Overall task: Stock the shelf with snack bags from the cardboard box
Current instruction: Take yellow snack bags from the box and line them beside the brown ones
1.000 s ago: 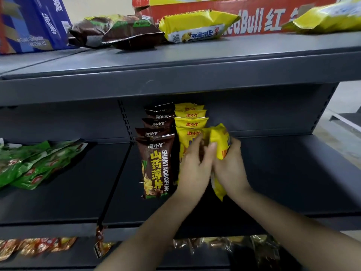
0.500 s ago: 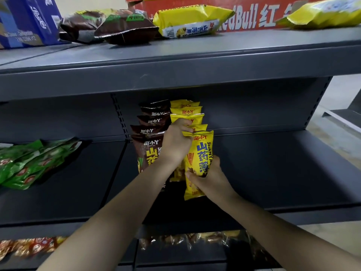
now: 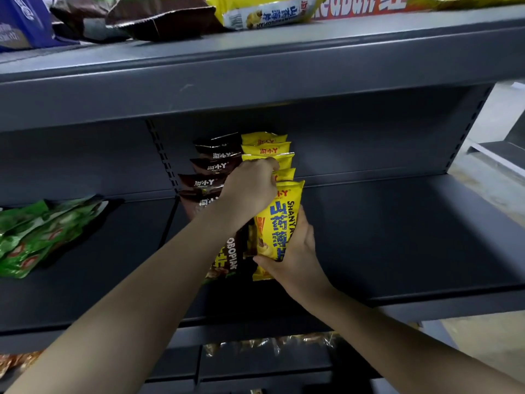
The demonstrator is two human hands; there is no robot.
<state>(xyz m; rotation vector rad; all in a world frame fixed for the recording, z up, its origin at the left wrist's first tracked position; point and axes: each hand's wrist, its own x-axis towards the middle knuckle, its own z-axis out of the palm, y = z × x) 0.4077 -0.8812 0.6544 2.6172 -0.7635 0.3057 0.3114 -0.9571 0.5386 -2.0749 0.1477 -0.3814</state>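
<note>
Two bare hands meet at a row of yellow snack bags [image 3: 267,150] standing upright, one behind another, on the grey middle shelf [image 3: 397,237], and we look along both forearms from above. The left hand [image 3: 250,191] reaches over the row, its fingers curled down over the top edges of the bags just behind the front one. The right hand [image 3: 298,260] grips the front yellow bag [image 3: 277,223] low down, thumb laid across its lower face and fingers wrapped round its right edge. That bag stands upright at the head of the row, its base on the shelf as far as we can tell. Touching the yellow row on its left, we see a matching row of brown snack bags [image 3: 216,166], partly hidden by the left forearm. Further left on the same level, well apart, green packets [image 3: 42,231] lie flat in a loose heap. On the top shelf [image 3: 255,66] above, we make out brown bags [image 3: 159,18], a yellow bag [image 3: 270,12] lying on its side, a blue box [image 3: 20,24] and the lower edge of a red carton [image 3: 369,7]. Below, clear-wrapped snacks [image 3: 270,344] show on a lower shelf.
</note>
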